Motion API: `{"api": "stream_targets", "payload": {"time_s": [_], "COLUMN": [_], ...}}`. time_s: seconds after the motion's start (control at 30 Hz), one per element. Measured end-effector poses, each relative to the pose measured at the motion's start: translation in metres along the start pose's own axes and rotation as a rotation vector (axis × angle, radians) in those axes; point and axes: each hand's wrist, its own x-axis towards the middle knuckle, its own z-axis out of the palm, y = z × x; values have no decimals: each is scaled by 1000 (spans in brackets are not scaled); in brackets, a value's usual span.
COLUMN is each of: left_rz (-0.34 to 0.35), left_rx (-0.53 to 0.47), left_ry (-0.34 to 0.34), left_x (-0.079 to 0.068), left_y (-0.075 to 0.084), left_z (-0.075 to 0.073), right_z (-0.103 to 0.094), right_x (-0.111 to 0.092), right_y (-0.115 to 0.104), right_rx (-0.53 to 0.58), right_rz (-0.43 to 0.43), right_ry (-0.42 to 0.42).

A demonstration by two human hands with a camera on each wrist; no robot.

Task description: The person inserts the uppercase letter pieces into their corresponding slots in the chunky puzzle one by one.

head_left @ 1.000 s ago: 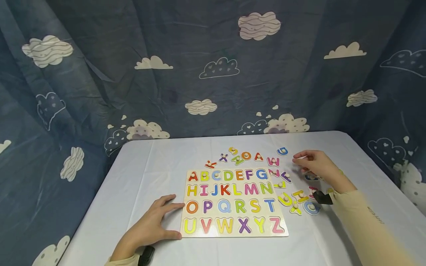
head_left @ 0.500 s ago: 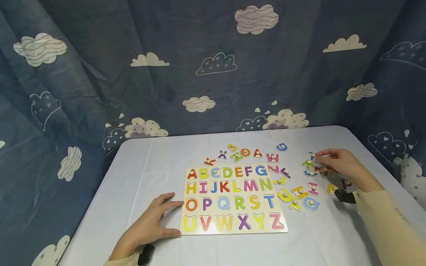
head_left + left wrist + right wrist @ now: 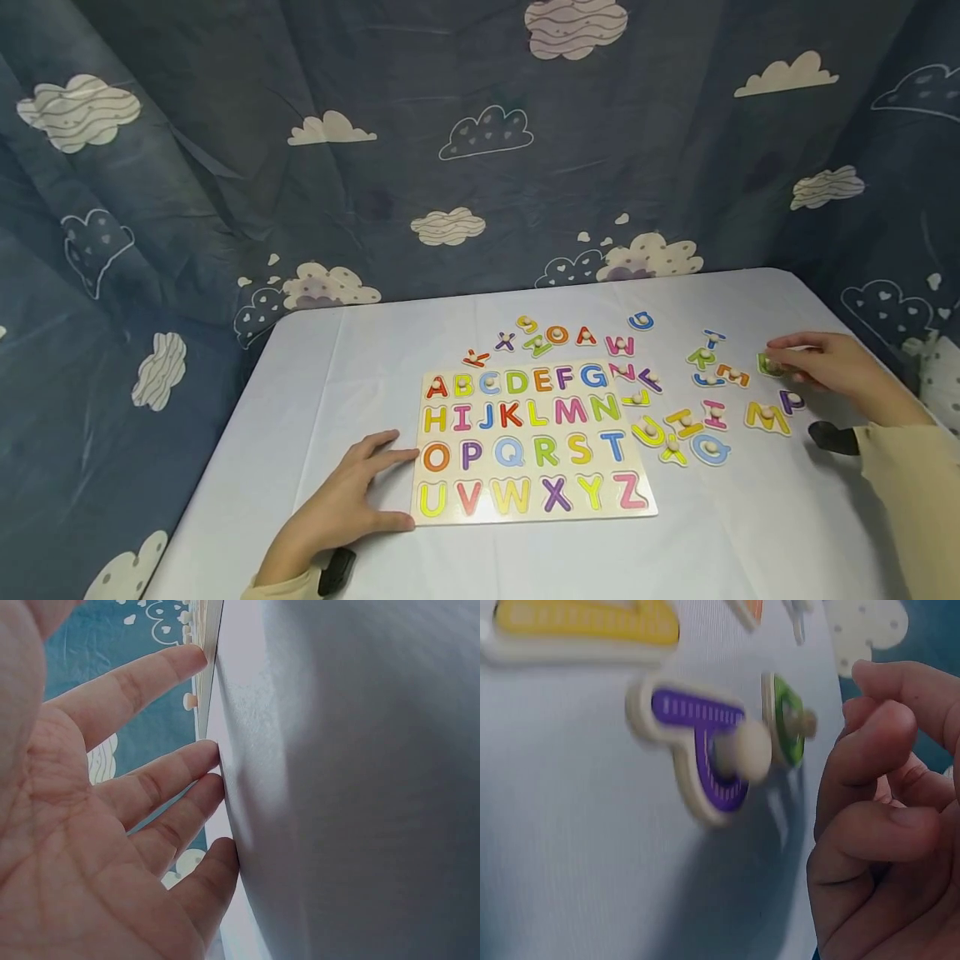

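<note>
In the head view my left hand [image 3: 343, 500] rests at the left side of a wooden alphabet puzzle board [image 3: 536, 476], its thumb by the near corner. Extended fingertips meet the board's edge in the left wrist view. Letters A [image 3: 436, 387], B [image 3: 464, 385] and C [image 3: 490, 383] sit on the board with knobs. My right hand [image 3: 843, 367] is over the far right of the letter pieces, fingers loosely bent. Close to its fingertips stands a green letter D [image 3: 779, 724] with a wooden knob; a gap shows between them. A purple letter P [image 3: 697, 742] lies nearer the right wrist camera.
Loose knobbed letters lie behind and right of the board, among them a red A [image 3: 586, 336], a blue Q [image 3: 709, 449] and a yellow M [image 3: 767, 417]. A white cloth [image 3: 360, 367] covers the table. A dark cloud-print curtain [image 3: 375, 192] hangs behind.
My right hand has moved rightward across the loose letters to the green D, uncovering the T, R, J, E, M and P pieces. The left hand has stayed at the board.
</note>
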Motion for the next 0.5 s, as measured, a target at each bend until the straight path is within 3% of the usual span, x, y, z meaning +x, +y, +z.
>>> {"api": "stream_targets", "payload": {"time_s": [0.23, 0.5], "left_rz": [2, 6], "left_rx": [-3, -7], "left_ry": [12, 17], "left_x": [0, 1], "left_y": [2, 4], "left_z": [-1, 0], "right_z": [-8, -12], "right_x": [4, 0], "right_y": [17, 13], "right_rx": [-15, -2], "right_rz": [15, 23], "right_ry": [27, -10]}}
